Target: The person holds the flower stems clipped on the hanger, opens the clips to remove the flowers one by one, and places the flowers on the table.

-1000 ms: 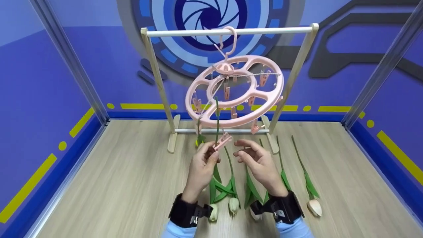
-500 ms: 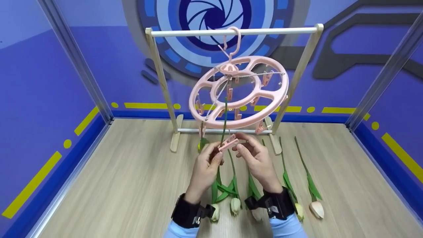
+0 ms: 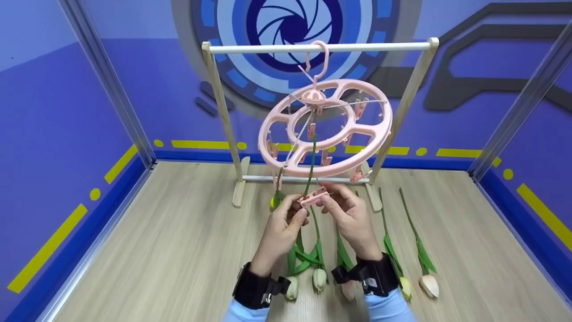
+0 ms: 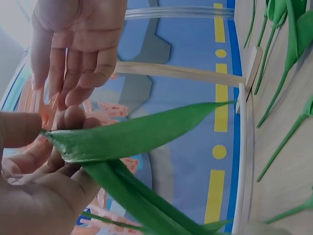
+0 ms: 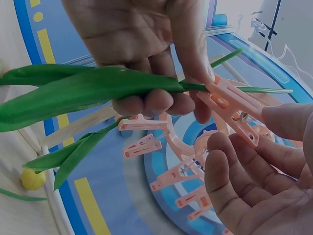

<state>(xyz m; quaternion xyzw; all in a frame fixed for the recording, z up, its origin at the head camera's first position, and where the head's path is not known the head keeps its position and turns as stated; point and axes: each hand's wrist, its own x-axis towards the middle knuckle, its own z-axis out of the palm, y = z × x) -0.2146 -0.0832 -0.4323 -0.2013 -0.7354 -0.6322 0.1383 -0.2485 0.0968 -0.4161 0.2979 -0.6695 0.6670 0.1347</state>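
My left hand (image 3: 279,230) pinches a green tulip stem (image 3: 312,167) that stands up above the fingers, its leaves (image 5: 88,88) below. The jaws of a pink clothespin (image 3: 314,197) are at the stem, right by my left thumb, as the right wrist view shows. My right hand (image 3: 353,223) pinches the handle end of that clothespin between thumb and fingers. It belongs to a round pink clip hanger (image 3: 328,170) overhead. The held tulip's bloom is hard to pick out among the others.
The hanger hangs from a wooden rack (image 3: 241,49) with more clothespins (image 5: 142,147) around it. A yellow tulip (image 5: 33,179) hangs from a left clip. Several tulips lie on the table, among them a pale pink one (image 3: 429,286) and a white one (image 3: 319,279).
My right hand, apart from the clothespin a second ago, has closed on its handles. My left hand with the stem has shifted slightly right, and the head view has shifted a little.
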